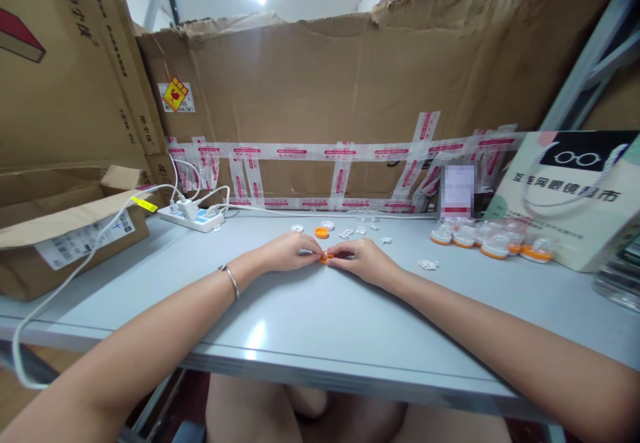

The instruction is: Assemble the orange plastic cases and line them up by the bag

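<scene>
A small orange plastic part is held just above or on the tabletop, near its middle; whether it is lifted clear cannot be told. It is pinched from one side by the fingertips of the left hand and from the other by the thumb and fingers of the right hand, so that the two hands are nearly brought together around it. A metal bangle is worn on the left wrist.

Just beyond the hands, an orange ring-shaped cap is seen lying near two white discs, one to its left and one close behind it. Small white pieces are scattered to the right of the cap, and a white cluster is placed beyond the right hand. Farther right, clear-domed containers with orange and white bases are grouped beside a paper carrier bag printed with spectacles.

On the left, a white power strip is filled with plugs near an open cardboard box. The rear is closed off by a large taped carton.
</scene>
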`<state>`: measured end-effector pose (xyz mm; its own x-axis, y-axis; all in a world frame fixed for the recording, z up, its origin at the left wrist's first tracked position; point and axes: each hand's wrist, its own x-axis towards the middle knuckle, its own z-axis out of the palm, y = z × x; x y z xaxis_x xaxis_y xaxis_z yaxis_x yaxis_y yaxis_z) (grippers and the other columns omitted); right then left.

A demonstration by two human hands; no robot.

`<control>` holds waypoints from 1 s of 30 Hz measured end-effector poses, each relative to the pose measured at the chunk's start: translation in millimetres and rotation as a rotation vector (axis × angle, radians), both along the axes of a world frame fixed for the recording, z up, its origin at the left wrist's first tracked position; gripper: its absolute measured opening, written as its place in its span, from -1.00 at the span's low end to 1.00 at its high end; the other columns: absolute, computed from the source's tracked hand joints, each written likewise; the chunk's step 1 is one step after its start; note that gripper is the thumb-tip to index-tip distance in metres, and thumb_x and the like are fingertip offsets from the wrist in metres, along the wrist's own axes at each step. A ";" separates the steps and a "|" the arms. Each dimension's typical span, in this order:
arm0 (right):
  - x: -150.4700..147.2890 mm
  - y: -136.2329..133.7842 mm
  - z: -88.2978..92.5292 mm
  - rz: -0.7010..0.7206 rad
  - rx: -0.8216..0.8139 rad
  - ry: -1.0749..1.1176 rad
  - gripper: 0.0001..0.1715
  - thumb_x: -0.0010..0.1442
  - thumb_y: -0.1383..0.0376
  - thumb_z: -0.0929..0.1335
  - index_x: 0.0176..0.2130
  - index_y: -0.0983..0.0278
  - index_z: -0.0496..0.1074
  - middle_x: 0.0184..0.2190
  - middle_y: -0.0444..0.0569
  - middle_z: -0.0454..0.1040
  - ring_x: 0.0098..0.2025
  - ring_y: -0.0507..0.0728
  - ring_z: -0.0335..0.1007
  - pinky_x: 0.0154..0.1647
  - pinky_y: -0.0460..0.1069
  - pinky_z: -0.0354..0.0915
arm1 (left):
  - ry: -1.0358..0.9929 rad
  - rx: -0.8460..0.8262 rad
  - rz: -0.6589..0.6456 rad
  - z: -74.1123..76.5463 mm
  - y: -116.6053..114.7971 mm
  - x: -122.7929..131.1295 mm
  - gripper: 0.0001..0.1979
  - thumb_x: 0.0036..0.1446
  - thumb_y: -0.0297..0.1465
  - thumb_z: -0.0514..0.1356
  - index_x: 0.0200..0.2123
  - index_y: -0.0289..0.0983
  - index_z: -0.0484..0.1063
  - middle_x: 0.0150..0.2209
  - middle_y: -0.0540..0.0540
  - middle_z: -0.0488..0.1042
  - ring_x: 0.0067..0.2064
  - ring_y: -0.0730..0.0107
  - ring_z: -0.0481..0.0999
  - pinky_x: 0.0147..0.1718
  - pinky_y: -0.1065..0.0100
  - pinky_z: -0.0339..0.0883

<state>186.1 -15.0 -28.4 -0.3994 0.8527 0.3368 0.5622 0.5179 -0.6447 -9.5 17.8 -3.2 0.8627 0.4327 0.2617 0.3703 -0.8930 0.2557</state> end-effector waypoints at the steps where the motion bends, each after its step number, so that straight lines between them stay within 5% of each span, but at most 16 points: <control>1: 0.1 0.0 0.0 0.002 0.010 -0.009 -0.81 0.01 0.28 0.34 -0.34 0.26 0.52 -0.33 -0.05 0.56 -0.32 0.11 0.47 -0.24 -0.03 0.35 | 0.006 0.010 -0.002 -0.1 -0.3 0.0 -0.75 0.13 -0.41 0.03 -0.22 -0.29 0.48 -0.23 -0.10 0.52 -0.21 0.44 0.47 -0.17 0.46 0.28; 30: 1.6 1.3 -0.7 0.024 0.056 -0.043 -0.82 0.02 0.27 0.34 -0.34 0.26 0.52 -0.35 -0.05 0.56 -0.33 0.10 0.46 -0.23 -0.03 0.34 | 0.018 0.019 -0.013 2.6 -4.2 -0.3 -0.75 0.12 -0.44 0.03 -0.22 -0.29 0.47 -0.22 -0.11 0.51 -0.20 0.43 0.47 -0.16 0.44 0.28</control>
<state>187.7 -13.8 -29.1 -0.4348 0.8228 0.3658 0.5755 0.5664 -0.5899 -9.8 13.6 -0.6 0.8730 0.4161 0.2544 0.3626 -0.9026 0.2321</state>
